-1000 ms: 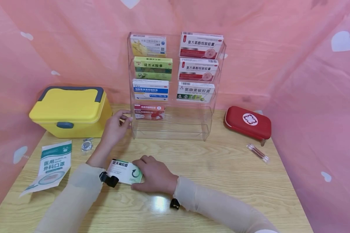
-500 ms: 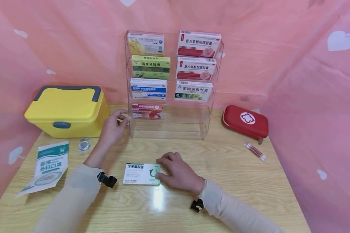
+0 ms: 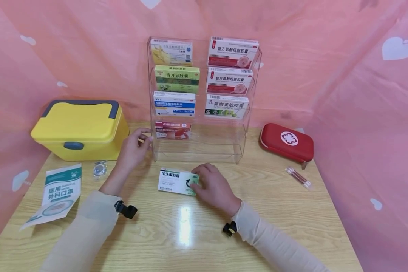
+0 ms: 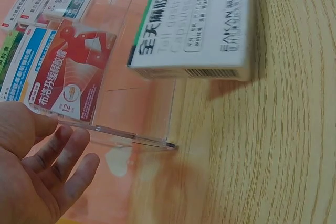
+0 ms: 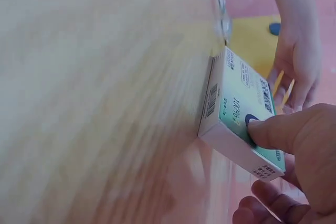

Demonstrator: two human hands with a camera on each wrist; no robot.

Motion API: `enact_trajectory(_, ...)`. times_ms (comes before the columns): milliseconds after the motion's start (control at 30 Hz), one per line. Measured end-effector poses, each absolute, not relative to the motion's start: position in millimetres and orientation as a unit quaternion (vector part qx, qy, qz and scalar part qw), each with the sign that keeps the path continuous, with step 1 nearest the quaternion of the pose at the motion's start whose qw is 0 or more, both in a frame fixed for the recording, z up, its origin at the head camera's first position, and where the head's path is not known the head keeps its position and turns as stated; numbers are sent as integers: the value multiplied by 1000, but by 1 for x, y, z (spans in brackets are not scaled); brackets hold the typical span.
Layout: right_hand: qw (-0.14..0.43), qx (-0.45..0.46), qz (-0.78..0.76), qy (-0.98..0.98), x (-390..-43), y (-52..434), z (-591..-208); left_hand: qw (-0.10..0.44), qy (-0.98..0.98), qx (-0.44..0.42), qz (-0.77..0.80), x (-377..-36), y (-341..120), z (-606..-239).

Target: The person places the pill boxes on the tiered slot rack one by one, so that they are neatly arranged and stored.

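My right hand [image 3: 214, 187] pinches the right end of a white and green medicine box [image 3: 175, 181], thumb on its printed face. In the right wrist view the box [image 5: 239, 111] is tilted, with the fingers behind it. A clear acrylic display rack [image 3: 198, 154] stands upright beyond it, several medicine boxes in its tiers. My left hand [image 3: 133, 149] holds the rack's left side edge, its thumb and index finger at the edge in the left wrist view. A red ibuprofen-style box [image 4: 76, 72] sits in the rack close to that hand.
At the left are a yellow lidded case [image 3: 78, 128], a surgical mask packet [image 3: 61, 192] and a small round item in clear wrap [image 3: 100, 170]. A red zip case [image 3: 287, 141] and packaged swabs [image 3: 298, 177] lie at the right. Pink cloth hangs behind.
The white and green box has moved right, then away from me towards the rack, with my right hand at its right end. My left hand stays at the rack's side.
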State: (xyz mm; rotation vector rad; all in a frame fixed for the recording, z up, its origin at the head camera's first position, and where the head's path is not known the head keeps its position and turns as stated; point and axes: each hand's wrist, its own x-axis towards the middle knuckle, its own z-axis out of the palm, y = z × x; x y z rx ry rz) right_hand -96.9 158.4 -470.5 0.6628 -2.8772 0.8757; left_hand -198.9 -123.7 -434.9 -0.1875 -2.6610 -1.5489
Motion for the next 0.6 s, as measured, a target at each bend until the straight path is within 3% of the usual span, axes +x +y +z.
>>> enact_trajectory(167,33,215,299,-929,-96,163,-471,29,-863,-64,-501,-199,-124,-435)
enact_trajectory(467,35,296,396,-868,-84,171,-469,26,-863,-57,-502,-200,-125,-433)
enact_trajectory(600,79,292,420,-856,-101,186,-450,22,-862,-56,-503,-200,-124,-434)
